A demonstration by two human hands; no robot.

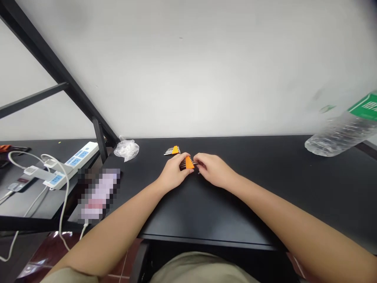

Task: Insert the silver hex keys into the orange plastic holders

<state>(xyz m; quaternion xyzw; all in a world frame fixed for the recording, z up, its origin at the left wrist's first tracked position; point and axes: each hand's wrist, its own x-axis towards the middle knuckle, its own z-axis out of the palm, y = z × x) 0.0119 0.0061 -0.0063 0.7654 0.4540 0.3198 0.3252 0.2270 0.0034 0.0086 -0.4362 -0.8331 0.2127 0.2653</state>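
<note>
Khaki shirt [200, 269] nearest. My left grip [173, 171] pinches orange hex-key holder [189, 163], right grip [214, 169] a hex key [195, 163]. Likely light, stiff; grab plastic ends.

Single head-worn view, looking forward and down across desk [294, 169]: wall [206, 78] beyond at 12 o'clock, clothing [200, 269] close at 6, left hand [173, 173] and right hand [216, 169] mid-distance, near dial centre.
</note>
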